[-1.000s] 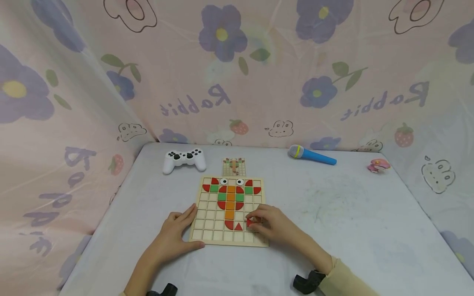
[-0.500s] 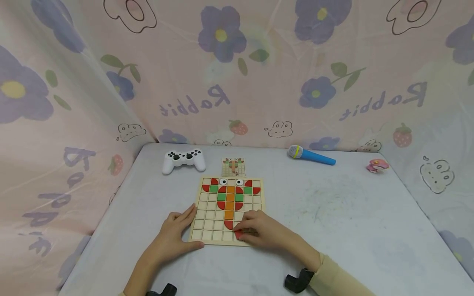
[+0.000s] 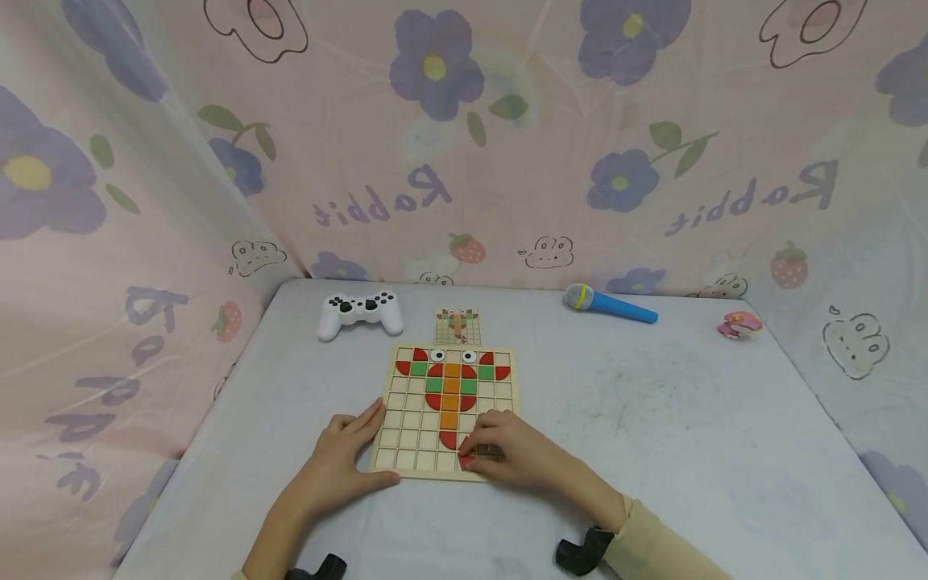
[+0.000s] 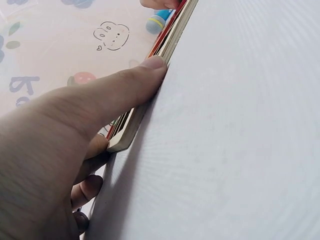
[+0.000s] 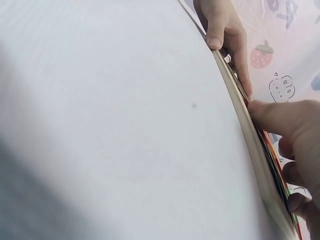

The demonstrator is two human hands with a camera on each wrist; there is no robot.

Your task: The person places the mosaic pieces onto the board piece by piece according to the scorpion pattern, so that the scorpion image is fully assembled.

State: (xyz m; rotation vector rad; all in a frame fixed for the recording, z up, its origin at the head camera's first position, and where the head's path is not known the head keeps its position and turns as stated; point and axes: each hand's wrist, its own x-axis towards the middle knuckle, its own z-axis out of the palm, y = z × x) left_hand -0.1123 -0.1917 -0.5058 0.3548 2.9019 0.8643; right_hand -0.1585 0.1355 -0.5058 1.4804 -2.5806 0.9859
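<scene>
A square wooden grid board (image 3: pixel 408 461) lies on the table, with red, green and orange pieces and two eye pieces in its cells. My left hand (image 3: pixel 335 457) rests against its near left corner, thumb along the front edge and forefinger along the left side. In the left wrist view, the thumb presses the board's rim (image 4: pixel 131 127). My right hand (image 3: pixel 518 449) pinches a small red tile (image 3: pixel 464 462) at the board's bottom row. Its fingers hide most of the tile and the cells around it. A red quarter-round tile (image 3: pixel 449 440) sits just up and left of the fingertips.
A small pattern card (image 3: pixel 457 327) lies just behind the board. Farther back are a white game controller (image 3: pixel 361 315) at left, a blue toy microphone (image 3: pixel 611 303) and a pink toy (image 3: pixel 739 325) at right. A printed curtain (image 3: pixel 493 161) closes off the back.
My right hand has moved left and slightly nearer with the red tile, from the board's right part to the bottom row; it has barely shifted over the last half second. The left hand stays put.
</scene>
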